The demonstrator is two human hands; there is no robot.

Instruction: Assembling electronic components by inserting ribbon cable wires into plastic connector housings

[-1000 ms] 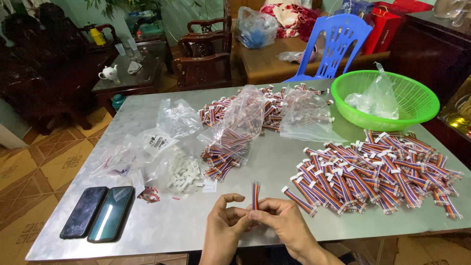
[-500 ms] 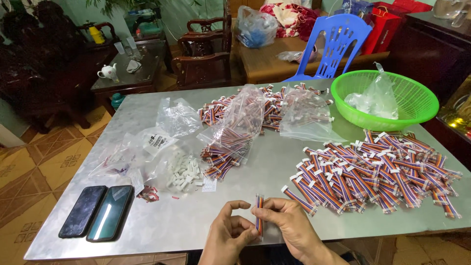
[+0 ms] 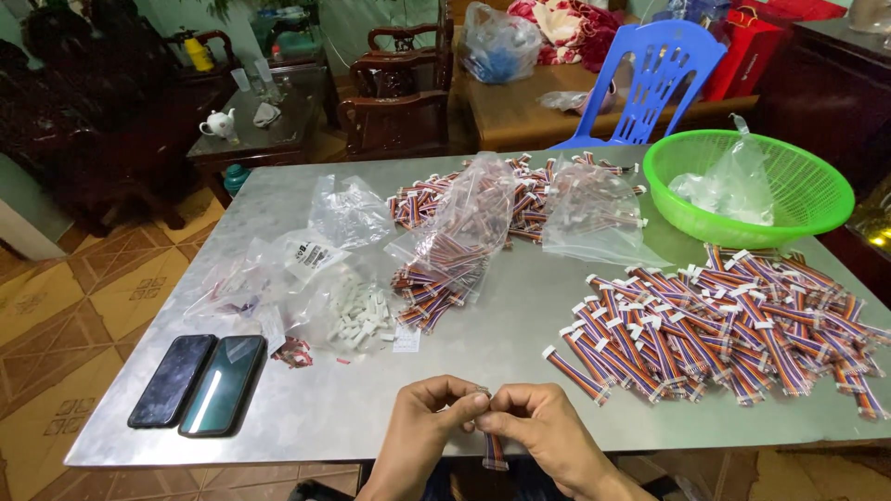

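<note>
At table edge (image 3: pixel 371 436), my left hand (image 3: pixel 422 431) and right hand (image 3: pixel 538 436) pinch cable (image 3: pixel 494 450) at top; light, floppy, best gripped by connector end.

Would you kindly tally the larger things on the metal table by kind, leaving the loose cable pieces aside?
Phones: 2
Green basket: 1
Total: 3
The clear plastic bags overlap too much to count. Both the left hand and the right hand pinch one striped cable.

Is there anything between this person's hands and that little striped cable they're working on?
No. Both the left hand and right hand already pinch the cable at the table's near edge.
</note>
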